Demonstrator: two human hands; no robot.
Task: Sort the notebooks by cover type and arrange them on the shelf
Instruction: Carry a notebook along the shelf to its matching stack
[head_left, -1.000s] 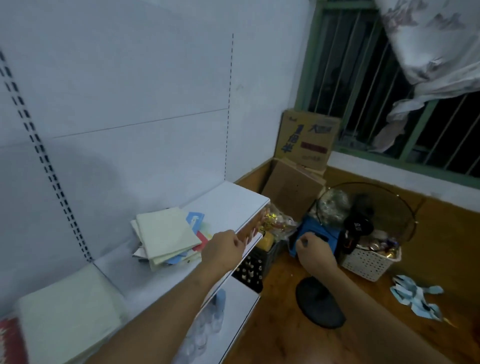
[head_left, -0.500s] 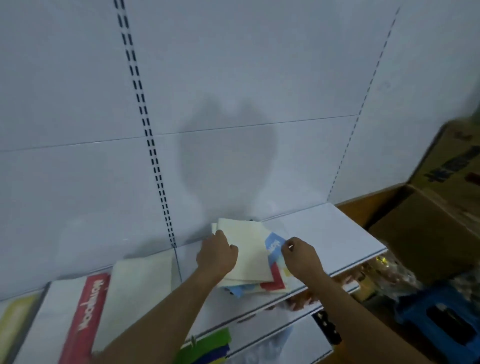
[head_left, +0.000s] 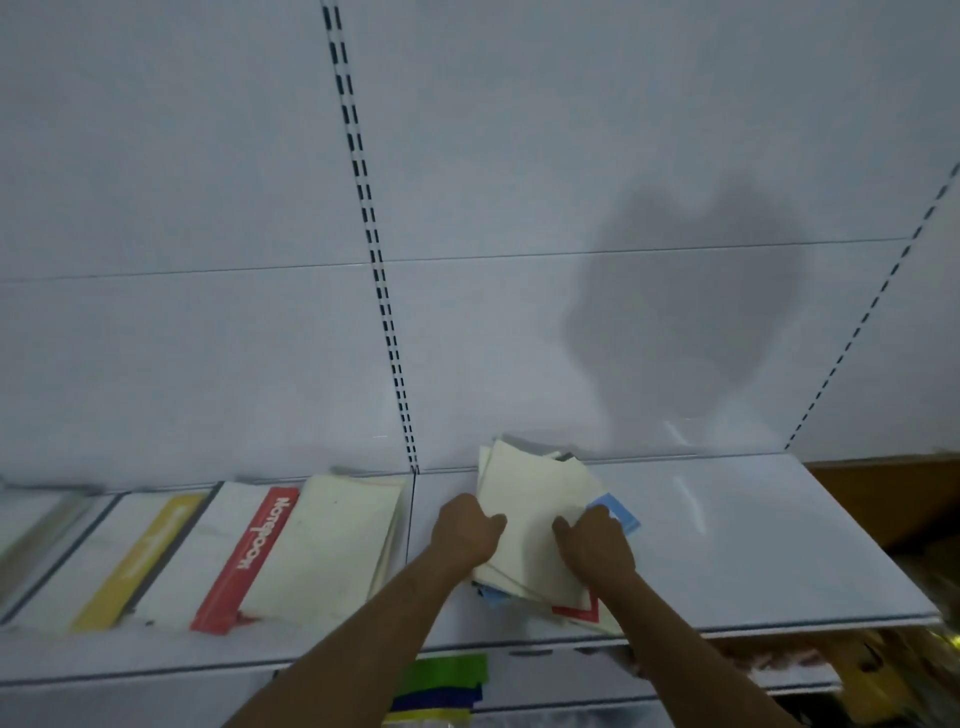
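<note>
A loose pile of notebooks (head_left: 530, 509) lies on the white shelf (head_left: 753, 545), cream covers on top, with blue (head_left: 618, 512) and red (head_left: 576, 613) covers poking out underneath. My left hand (head_left: 467, 530) grips the pile's left edge. My right hand (head_left: 595, 540) rests on the top cream cover with its fingers curled on it. To the left lie sorted rows: a cream-covered stack (head_left: 332, 535), a red-spined "Notebook" stack (head_left: 249, 556) and a yellow-spined stack (head_left: 140, 556).
A white back panel with slotted uprights (head_left: 374, 260) rises behind the shelf. A lower shelf holds green, blue and yellow packs (head_left: 447, 686). Brown cardboard and yellow goods (head_left: 883, 670) show at the far right.
The view swung left from the floor and boxes to the shelf. Both my hands came onto the mixed pile; my right hand slid from its right edge onto the top cover.
</note>
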